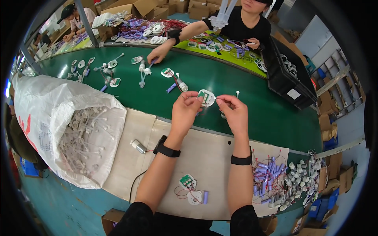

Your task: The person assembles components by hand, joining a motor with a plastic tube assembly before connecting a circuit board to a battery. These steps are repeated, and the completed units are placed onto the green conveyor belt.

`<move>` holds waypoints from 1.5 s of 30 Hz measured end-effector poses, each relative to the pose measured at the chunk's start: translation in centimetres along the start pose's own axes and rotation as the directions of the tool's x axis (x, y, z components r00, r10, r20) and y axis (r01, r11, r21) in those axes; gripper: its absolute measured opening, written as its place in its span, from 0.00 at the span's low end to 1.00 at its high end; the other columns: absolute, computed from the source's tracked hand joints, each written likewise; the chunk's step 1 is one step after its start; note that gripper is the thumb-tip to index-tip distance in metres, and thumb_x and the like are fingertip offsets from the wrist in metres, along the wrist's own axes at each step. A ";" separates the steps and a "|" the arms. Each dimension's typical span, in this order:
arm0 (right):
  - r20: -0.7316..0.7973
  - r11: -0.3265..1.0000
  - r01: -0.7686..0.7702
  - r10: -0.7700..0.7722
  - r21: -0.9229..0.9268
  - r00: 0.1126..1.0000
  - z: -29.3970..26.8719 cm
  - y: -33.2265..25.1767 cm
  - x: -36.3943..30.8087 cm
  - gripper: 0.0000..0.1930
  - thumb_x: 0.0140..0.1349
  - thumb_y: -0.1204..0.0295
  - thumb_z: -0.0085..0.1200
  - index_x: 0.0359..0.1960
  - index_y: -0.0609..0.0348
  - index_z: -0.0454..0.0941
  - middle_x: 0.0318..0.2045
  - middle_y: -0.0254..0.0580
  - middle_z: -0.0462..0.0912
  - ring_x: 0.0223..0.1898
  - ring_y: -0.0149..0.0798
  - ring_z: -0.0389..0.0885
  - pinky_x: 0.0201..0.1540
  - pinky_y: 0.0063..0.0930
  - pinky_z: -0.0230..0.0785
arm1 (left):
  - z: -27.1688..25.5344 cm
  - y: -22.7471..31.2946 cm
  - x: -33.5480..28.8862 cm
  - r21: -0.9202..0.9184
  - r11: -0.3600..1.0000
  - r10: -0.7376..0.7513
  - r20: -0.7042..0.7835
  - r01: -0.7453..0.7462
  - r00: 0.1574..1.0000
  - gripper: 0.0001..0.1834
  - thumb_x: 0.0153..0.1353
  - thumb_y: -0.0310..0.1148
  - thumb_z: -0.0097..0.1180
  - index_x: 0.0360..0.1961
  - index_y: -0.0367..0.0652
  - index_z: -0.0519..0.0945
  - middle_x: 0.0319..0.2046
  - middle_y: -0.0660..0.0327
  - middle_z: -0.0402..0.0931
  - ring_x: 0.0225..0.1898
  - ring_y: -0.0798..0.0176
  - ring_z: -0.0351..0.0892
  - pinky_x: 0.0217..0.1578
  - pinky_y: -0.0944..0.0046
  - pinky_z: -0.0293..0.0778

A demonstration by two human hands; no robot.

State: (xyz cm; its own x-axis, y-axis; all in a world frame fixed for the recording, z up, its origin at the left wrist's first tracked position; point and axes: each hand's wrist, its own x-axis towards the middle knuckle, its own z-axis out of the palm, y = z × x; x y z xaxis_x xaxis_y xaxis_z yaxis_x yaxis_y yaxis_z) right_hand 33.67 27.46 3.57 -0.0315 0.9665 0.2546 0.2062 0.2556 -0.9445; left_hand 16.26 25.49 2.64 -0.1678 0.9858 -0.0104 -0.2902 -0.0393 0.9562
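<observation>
Green conveyor belt point(244, 102) runs across this workshop, with a pale table point(204, 157) on the near side of it, cardboard boxes stacked at the back and off to the right. Both hands are up over the near edge of the belt, close together but not touching. Left hand point(185, 112) pinches a small round white disc with a green circuit board point(206, 96) on it, at its fingertips, so the disc sits at about 1 o'clock from that hand. Right hand point(235, 112) is just at 3 o'clock of the disc, fingers closed on a thin white piece point(219, 100) held right up against the disc's edge; can't tell if it's a wire or a small stem. Thin red wires point(201, 110) hang below the disc near the left thumb. Both wrists wear black bands. On the table, at 6 o'clock from the hands, lies another green board with a white disc and a purple cell point(193, 190). Big pile of purple cells and small white parts point(283, 177) sits at 4 o'clock, a small silver motor point(138, 146) at 8 o'clock, and a big white sack of white plastic parts point(67, 129) at 9 o'clock. Across the belt, at 12 o'clock, another person's hand point(159, 53) reaches onto the green surface among scattered white parts.
</observation>
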 end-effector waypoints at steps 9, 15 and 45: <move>0.005 0.996 -0.054 0.054 0.069 0.999 1.5 -0.2 -0.2 0.07 0.61 0.76 0.63 0.40 0.64 0.84 0.33 0.33 0.81 0.32 0.25 0.78 0.38 0.19 0.71 | -0.3 -0.4 0.3 -0.222 0.967 -0.114 0.071 0.127 0.991 0.23 0.67 0.28 0.59 0.62 0.37 0.75 0.40 0.60 0.84 0.36 0.70 0.84 0.38 0.70 0.84; -0.039 0.988 0.114 -0.118 -0.101 0.992 1.9 -0.3 -0.5 0.05 0.61 0.78 0.63 0.38 0.65 0.85 0.41 0.33 0.76 0.36 0.25 0.78 0.39 0.18 0.72 | -0.1 -0.6 0.2 -0.241 0.963 -0.104 0.085 0.122 0.991 0.22 0.67 0.28 0.59 0.62 0.38 0.76 0.42 0.60 0.84 0.37 0.71 0.83 0.38 0.70 0.84; -0.088 0.906 0.246 -0.292 -0.345 0.952 2.9 -2.5 -1.1 0.05 0.59 0.80 0.60 0.36 0.64 0.84 0.48 0.40 0.84 0.35 0.35 0.83 0.37 0.26 0.74 | 0.8 -0.5 -0.3 -0.147 0.985 -0.085 0.074 0.095 0.994 0.21 0.68 0.29 0.59 0.62 0.40 0.76 0.40 0.64 0.82 0.35 0.74 0.81 0.39 0.71 0.83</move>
State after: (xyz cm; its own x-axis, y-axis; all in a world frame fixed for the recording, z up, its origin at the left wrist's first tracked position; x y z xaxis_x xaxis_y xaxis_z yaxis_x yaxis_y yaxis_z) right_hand 30.35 25.82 5.00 -0.0044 0.8438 0.5367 0.5166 0.4614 -0.7213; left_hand 17.21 25.35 2.37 -0.0724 0.9949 -0.0696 -0.4405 0.0307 0.8972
